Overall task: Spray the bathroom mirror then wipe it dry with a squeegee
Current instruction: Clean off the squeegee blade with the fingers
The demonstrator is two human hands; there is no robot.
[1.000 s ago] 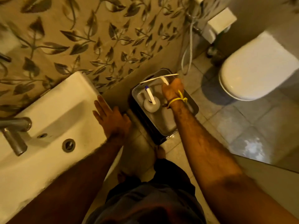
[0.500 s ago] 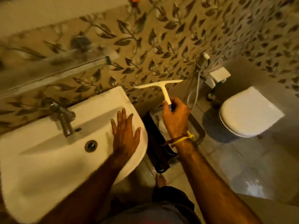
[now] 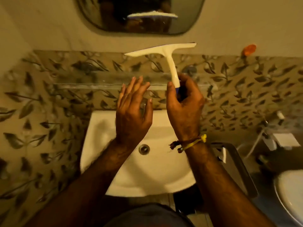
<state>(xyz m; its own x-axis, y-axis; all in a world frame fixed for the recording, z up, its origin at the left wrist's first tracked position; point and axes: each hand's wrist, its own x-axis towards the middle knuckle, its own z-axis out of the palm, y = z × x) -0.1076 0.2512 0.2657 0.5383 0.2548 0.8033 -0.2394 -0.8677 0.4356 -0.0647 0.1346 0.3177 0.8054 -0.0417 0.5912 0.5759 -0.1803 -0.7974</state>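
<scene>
Across the middle band of the frame, leaf-patterned wall tiles (image 3: 49, 102): they run the full width, with plain wall above them.
Sink (image 3: 152, 174): white basin at lower centre, its back edge against the tiles, its drain (image 3: 144, 149) between the two forearms; the front rim curves toward the lower edge of the frame.
Mirror (image 3: 141, 15): rounded frame at upper centre, cut off by the top edge; its glass reflects the squeegee blade as a pale horizontal bar.
Shelf (image 3: 101, 82): clear ledge running left to right along the tiles, just behind both hands; blurred.
Toilet (image 3: 288, 194): white, at the lower right corner, partly out of frame.
Right hand (image 3: 185, 105): closed around the lower, blue end of the squeegee handle, right of centre; a yellow and brown thread band (image 3: 188, 143) circles the wrist.
Left hand (image 3: 132, 110): empty, fingers spread wide and pointing up, just left of the right hand and apart from the handle.
Squeegee (image 3: 170, 63): white, T-shaped, held in the air above the sink at centre.
Long axis: handle roughly upright, leaning slightly left toward the top; blade crosswise, its right end higher than its left.
Pointing: blade end toward the mirror, below its lower rim and clear of the glass.
Open room: bare plain wall lies between blade and mirror rim, and to either side of the blade.
</scene>
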